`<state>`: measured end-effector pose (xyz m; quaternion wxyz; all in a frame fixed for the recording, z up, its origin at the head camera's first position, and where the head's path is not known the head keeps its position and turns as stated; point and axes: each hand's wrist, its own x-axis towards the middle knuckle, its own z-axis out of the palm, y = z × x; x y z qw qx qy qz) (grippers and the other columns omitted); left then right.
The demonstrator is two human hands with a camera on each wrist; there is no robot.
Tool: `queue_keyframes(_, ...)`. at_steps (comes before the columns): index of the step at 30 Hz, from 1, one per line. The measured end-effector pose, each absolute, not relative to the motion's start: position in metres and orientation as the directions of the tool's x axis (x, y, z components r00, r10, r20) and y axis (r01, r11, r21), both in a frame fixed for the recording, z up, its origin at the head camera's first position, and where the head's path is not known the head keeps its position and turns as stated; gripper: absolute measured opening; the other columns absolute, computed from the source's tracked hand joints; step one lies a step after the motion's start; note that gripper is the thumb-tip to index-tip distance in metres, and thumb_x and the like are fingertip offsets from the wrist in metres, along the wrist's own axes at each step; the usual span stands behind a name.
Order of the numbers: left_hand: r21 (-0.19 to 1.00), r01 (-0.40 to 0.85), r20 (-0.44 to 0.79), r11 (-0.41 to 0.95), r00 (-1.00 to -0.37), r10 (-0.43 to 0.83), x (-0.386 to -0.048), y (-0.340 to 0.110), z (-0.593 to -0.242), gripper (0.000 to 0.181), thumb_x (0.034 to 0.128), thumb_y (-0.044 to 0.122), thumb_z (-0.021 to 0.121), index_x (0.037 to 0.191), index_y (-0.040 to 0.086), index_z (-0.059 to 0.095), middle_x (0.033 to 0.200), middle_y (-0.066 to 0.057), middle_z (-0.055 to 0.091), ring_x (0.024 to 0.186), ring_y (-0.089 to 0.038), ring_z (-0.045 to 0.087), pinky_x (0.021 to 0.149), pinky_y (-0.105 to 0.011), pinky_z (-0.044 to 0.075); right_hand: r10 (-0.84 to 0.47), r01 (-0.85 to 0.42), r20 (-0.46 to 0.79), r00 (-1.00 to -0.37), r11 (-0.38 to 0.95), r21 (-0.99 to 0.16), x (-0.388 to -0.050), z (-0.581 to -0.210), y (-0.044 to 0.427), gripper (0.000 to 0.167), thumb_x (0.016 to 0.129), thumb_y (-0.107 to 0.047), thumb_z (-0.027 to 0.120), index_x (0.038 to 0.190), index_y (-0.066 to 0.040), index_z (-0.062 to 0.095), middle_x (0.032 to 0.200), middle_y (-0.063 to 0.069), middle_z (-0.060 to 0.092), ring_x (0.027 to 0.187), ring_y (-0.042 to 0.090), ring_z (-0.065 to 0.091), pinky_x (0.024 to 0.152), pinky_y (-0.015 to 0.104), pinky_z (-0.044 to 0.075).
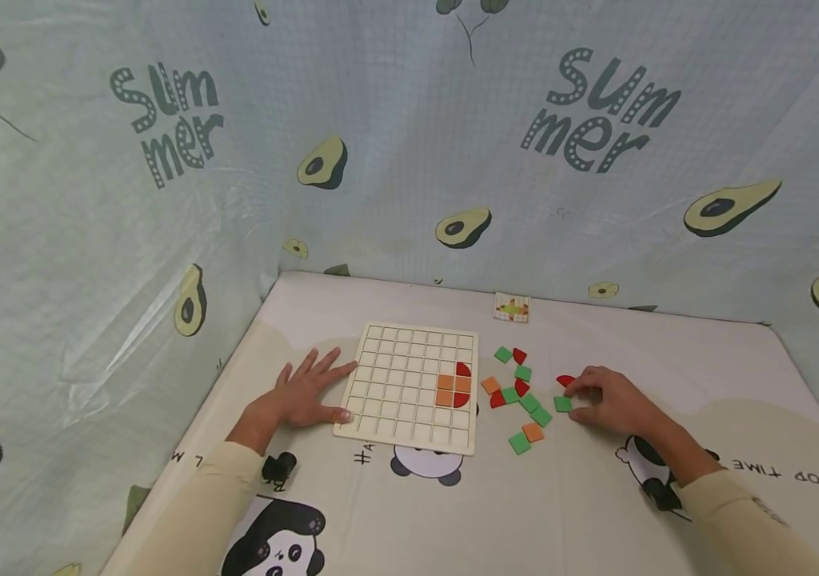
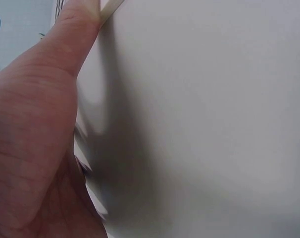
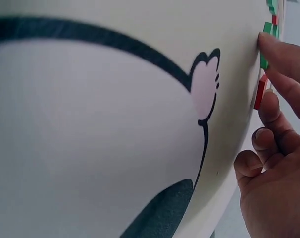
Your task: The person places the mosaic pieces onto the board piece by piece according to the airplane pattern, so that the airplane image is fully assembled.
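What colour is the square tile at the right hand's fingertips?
Green. The square tile at the right hand shows best in the head view.

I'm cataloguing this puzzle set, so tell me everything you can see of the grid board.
The grid board is a pale, roughly square panel that looks like wood, divided into rows of small square cells inside a plain border. It lies flat on the printed table cover, slightly turned, its near edge overlapping a panda print. Three orange squares and two curved-edged red pieces sit toward its right side. The left hand touches its left edge with thumb and a fingertip.
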<state>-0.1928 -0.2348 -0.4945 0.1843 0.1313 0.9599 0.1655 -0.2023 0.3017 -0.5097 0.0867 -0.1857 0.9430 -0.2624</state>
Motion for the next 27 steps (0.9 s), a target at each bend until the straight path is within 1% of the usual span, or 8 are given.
queue_keyframes(5, 0.369, 0.195, -0.307, 0.909, -0.897, 0.317, -0.193, -0.234, -0.494, 0.094, 0.0874, 0.061, 0.075, 0.164, 0.026, 0.033, 0.177, -0.013, 0.012, 0.162, -0.049, 0.003, 0.123, -0.078, 0.003, -0.406, -0.328, -0.032, -0.913, 0.780, -0.533, -0.202, -0.510, 0.298, 0.015, 0.083, -0.012, 0.085, 0.097, -0.011, 0.077, 0.087, -0.005, 0.061, 0.085, 0.010, 0.049, 0.072, 0.024, 0.044)
queue_keyframes(9, 0.372, 0.198, -0.305, 0.907, -0.897, 0.321, -0.193, -0.234, -0.494, 0.094, 0.0874, 0.061, 0.075, 0.164, 0.026, 0.033, 0.177, -0.013, 0.012, 0.162, -0.050, 0.003, 0.123, -0.078, 0.003, -0.401, -0.328, -0.020, -0.916, 0.777, -0.537, -0.200, -0.509, 0.294, 0.015, 0.083, -0.013, 0.086, 0.095, -0.009, 0.077, 0.083, -0.005, 0.058, 0.081, 0.008, 0.049, 0.069, 0.024, 0.043)
queue_keyframes(12, 0.377, 0.199, -0.302, 0.905, -0.897, 0.323, -0.193, -0.234, -0.494, 0.094, 0.0873, 0.060, 0.075, 0.164, 0.025, 0.033, 0.177, -0.013, 0.012, 0.162, -0.050, 0.002, 0.123, -0.078, 0.003, -0.404, -0.328, -0.026, -0.915, 0.777, -0.537, -0.199, -0.505, 0.290, 0.017, 0.084, -0.015, 0.086, 0.096, -0.008, 0.077, 0.083, -0.004, 0.057, 0.082, 0.009, 0.048, 0.068, 0.024, 0.042)
queue_keyframes(17, 0.374, 0.205, -0.294, 0.905, -0.899, 0.325, -0.193, -0.234, -0.494, 0.094, 0.0876, 0.060, 0.075, 0.164, 0.026, 0.033, 0.177, -0.013, 0.013, 0.162, -0.050, 0.003, 0.122, -0.078, 0.003, -0.397, -0.315, -0.038, -0.917, 0.779, -0.542, -0.199, -0.499, 0.283, 0.016, 0.085, -0.015, 0.085, 0.097, -0.008, 0.077, 0.082, -0.003, 0.055, 0.083, 0.012, 0.048, 0.068, 0.024, 0.040)
queue_keyframes(19, 0.374, 0.206, -0.293, 0.904, -0.899, 0.326, -0.193, -0.233, -0.495, 0.094, 0.0877, 0.061, 0.075, 0.164, 0.026, 0.033, 0.177, -0.014, 0.013, 0.162, -0.050, 0.003, 0.123, -0.078, 0.003, -0.398, -0.315, -0.033, -0.917, 0.772, -0.551, -0.199, -0.498, 0.281, 0.016, 0.084, -0.014, 0.084, 0.097, -0.008, 0.077, 0.082, -0.003, 0.056, 0.082, 0.011, 0.048, 0.068, 0.024, 0.041)
queue_keyframes(24, 0.377, 0.201, -0.303, 0.904, -0.896, 0.325, -0.192, -0.232, -0.495, 0.094, 0.0872, 0.061, 0.075, 0.164, 0.025, 0.034, 0.177, -0.014, 0.013, 0.162, -0.050, 0.002, 0.123, -0.078, 0.003, -0.419, -0.334, -0.021, -0.908, 0.751, -0.570, -0.201, -0.498, 0.272, 0.016, 0.085, -0.013, 0.083, 0.099, -0.007, 0.077, 0.088, -0.002, 0.064, 0.082, 0.009, 0.052, 0.072, 0.023, 0.047)
queue_keyframes(27, 0.367, 0.202, -0.304, 0.908, -0.897, 0.322, -0.192, -0.233, -0.495, 0.094, 0.0872, 0.061, 0.075, 0.164, 0.026, 0.034, 0.177, -0.014, 0.013, 0.162, -0.050, 0.003, 0.122, -0.078, 0.004, -0.423, -0.330, -0.032, -0.906, 0.750, -0.573, -0.205, -0.496, 0.263, 0.016, 0.086, -0.013, 0.081, 0.100, -0.006, 0.076, 0.087, -0.002, 0.063, 0.082, 0.010, 0.052, 0.071, 0.023, 0.047)
